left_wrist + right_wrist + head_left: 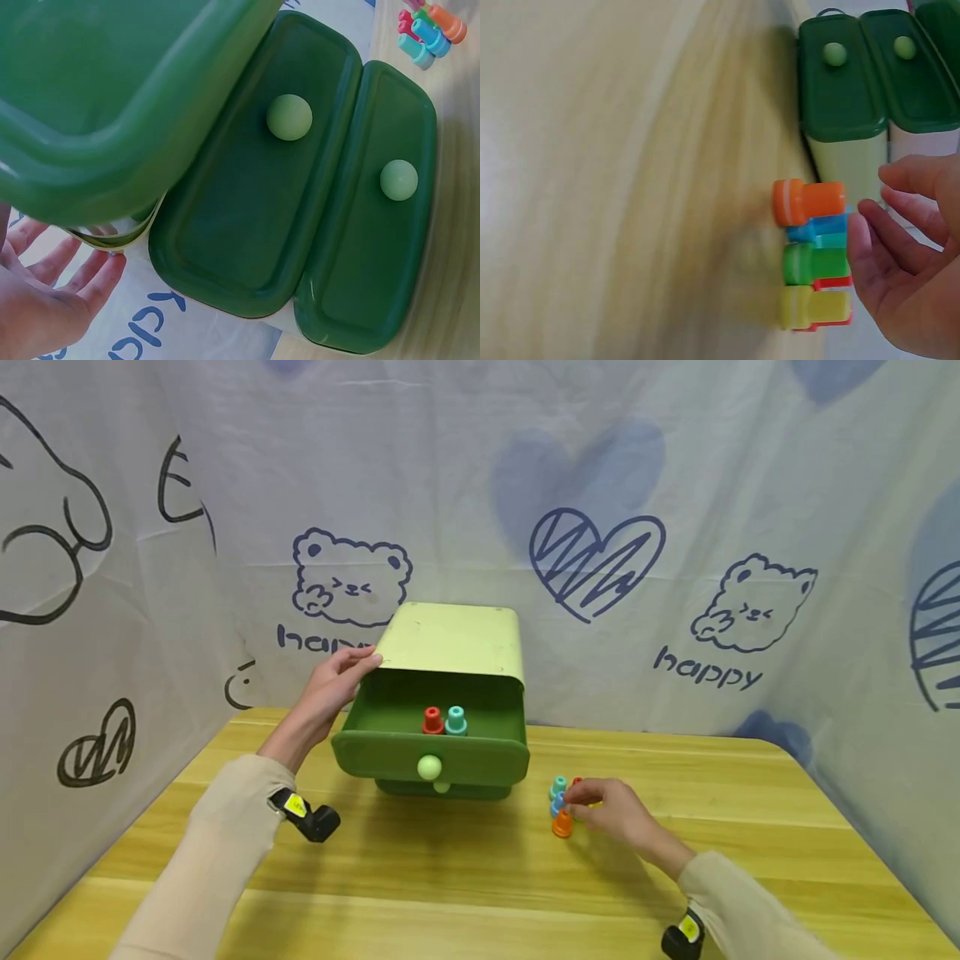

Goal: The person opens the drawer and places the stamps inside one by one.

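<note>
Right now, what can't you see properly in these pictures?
Yellow peg: head view, mostly hidden behind the right hand.
Two lower drawers: head view, mostly covered by the open drawer.
Inside of the open drawer: left wrist view, hidden by its own front.
Left hand: left wrist view, cut off by the picture's edge.
Blue peg: right wrist view, partly behind the orange peg.

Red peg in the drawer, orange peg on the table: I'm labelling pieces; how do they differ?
The red peg is in the open top drawer; the orange peg is on the table. The red peg stands beside a turquoise peg; the orange peg, by a blue peg near the right hand. Both stand upright on wider bases.
</note>
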`<state>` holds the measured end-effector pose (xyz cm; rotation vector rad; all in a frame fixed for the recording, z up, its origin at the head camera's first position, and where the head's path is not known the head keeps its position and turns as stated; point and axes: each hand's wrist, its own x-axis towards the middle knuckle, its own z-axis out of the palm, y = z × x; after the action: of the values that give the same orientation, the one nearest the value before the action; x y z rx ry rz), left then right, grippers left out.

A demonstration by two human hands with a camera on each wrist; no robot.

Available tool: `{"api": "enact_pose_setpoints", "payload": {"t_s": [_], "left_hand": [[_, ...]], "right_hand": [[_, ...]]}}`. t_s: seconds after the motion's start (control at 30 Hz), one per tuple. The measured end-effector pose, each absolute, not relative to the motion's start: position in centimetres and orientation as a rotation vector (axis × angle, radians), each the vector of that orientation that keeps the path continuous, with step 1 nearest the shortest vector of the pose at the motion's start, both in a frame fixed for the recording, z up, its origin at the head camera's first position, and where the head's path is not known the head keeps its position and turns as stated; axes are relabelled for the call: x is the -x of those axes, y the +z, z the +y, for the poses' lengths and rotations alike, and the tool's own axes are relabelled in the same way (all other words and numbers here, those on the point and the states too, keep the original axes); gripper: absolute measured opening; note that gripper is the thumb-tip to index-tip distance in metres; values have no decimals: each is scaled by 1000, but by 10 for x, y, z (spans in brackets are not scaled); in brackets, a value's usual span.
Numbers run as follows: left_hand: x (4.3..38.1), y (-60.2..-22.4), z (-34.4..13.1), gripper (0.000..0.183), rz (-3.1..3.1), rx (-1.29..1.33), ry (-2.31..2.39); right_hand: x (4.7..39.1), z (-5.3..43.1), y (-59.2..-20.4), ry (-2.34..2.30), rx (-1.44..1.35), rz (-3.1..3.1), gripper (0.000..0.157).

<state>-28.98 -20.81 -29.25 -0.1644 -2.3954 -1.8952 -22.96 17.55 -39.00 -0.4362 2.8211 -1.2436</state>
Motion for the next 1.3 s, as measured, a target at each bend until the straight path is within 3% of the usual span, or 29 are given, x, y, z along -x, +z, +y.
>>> {"api": "enact_pose_setpoints", "payload": {"t_s": [0.63,1.3], "left_hand": [[291,-293,-206,65,-2386,132,-1902],[291,-292,-205,65,-2390,120,-1898]], "right_hand": [[229,172,-421,-1356,274,2828,19],[225,173,-425,-1285,323,2919,17]]}}
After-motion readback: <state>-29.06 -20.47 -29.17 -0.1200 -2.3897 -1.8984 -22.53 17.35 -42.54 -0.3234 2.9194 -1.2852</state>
